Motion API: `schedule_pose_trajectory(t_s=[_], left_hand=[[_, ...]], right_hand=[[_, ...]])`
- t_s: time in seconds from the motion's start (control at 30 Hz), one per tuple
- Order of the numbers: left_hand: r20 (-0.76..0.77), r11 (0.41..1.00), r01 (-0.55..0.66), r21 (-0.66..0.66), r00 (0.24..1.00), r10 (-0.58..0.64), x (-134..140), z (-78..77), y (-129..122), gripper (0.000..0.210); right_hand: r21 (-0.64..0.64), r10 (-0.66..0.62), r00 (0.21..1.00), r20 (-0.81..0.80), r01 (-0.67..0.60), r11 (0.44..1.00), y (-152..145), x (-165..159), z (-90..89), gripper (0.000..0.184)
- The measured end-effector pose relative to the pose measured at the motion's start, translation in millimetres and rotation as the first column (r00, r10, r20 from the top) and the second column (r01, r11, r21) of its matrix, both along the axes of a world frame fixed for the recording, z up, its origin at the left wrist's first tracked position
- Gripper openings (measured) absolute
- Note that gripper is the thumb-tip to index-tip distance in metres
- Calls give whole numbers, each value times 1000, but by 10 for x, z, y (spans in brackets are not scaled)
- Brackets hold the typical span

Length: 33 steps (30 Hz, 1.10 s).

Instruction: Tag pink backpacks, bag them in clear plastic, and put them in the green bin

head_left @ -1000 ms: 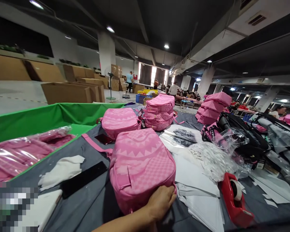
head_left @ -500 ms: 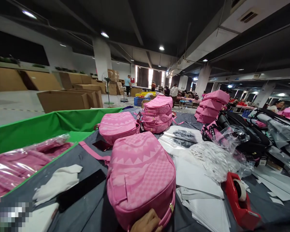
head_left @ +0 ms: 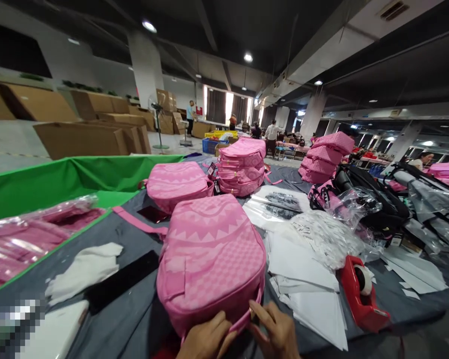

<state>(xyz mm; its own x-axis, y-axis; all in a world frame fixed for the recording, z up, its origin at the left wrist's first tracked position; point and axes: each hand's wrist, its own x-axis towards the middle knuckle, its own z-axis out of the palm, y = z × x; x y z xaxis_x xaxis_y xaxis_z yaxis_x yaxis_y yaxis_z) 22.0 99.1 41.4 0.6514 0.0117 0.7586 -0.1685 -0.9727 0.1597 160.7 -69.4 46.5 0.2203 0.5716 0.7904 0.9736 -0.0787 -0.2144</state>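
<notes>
A pink backpack [head_left: 209,254] with a pale zigzag and checked pattern lies front side up on the dark cloth before me. My left hand [head_left: 207,336] is closed on its near bottom edge, part of the fingers hidden. At the near right corner, my right hand [head_left: 275,329] pinches the gold zipper pull on the side zip, thumb and index finger together. One pink strap [head_left: 136,219] stretches out to the left. Behind lie another pink backpack [head_left: 177,184] and a stack of pink backpacks [head_left: 241,167].
White paper sheets [head_left: 310,309] and a red tape dispenser [head_left: 362,299] are at right, with clear plastic bags [head_left: 325,237] beyond. A black flat strip [head_left: 121,281] and white cloth [head_left: 84,271] lie left. A green-lined bin [head_left: 134,172] holds bagged pink goods. Several people work far back.
My right hand has come into view and taken hold at the backpack's near right corner. The left hand has shifted slightly left along the edge. The whole view has moved a little.
</notes>
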Motion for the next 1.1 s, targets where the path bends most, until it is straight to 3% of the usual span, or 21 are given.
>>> schedule_pose_trajectory(t_s=[0.07,0.17,0.23,0.3,0.37,0.43,0.53,0.6,0.67,0.77,0.87,0.9,0.93,1.0,1.03,1.1], left_hand=[[-36,1000,-8,-27,999,7,-54,161,-55,36],[-104,995,4,-101,994,-15,-166,524,-100,37],[-127,987,35,-154,990,-55,-227,722,-103,33],[-122,979,56,-193,989,-81,-251,791,-84,27],[-137,975,79,-209,984,-109,-235,692,-42,25],[-187,978,88,-189,975,-124,-202,449,7,29],[-303,993,15,-116,952,-49,-204,44,45,37],[-375,996,-38,-86,927,3,-236,-88,23,34],[-440,995,-57,-80,898,16,-222,-66,-49,32],[-595,991,-83,-103,803,6,10,126,-215,34],[-765,963,-158,-216,641,-66,444,356,-345,24],[-769,936,-183,-300,627,-124,594,454,-358,22],[-736,892,-198,-407,649,-192,728,574,-350,26],[-554,754,-153,-639,771,-313,919,900,-275,38],[-420,679,-98,-727,846,-328,965,1097,-216,42],[-104,565,51,-823,965,-239,954,1495,-83,45]], right_hand=[[0,34,988,152,-34,999,5,75,220,34],[-59,117,969,216,-106,993,96,267,459,31],[-61,172,976,137,-165,984,165,436,486,23],[-38,224,973,-58,-226,973,209,582,413,14],[-38,240,925,-296,-263,964,209,651,273,14],[-93,199,836,-512,-284,954,153,627,108,20],[-174,104,688,-718,-323,930,-69,505,-77,51],[-166,28,631,-775,-246,955,-304,481,-108,59],[-154,-105,616,-781,-27,988,-563,559,-74,43],[-179,-345,643,-684,311,933,-887,772,11,35],[-183,-476,676,-562,460,869,-1065,877,29,41],[-181,-491,680,-544,476,860,-1096,873,14,42],[-181,-497,682,-536,483,857,-1115,855,-8,42],[-181,-500,683,-532,485,856,-1139,811,-58,42],[-178,-500,686,-529,487,855,-1150,798,-78,42],[-168,-507,692,-515,498,851,-1179,810,-98,42]])
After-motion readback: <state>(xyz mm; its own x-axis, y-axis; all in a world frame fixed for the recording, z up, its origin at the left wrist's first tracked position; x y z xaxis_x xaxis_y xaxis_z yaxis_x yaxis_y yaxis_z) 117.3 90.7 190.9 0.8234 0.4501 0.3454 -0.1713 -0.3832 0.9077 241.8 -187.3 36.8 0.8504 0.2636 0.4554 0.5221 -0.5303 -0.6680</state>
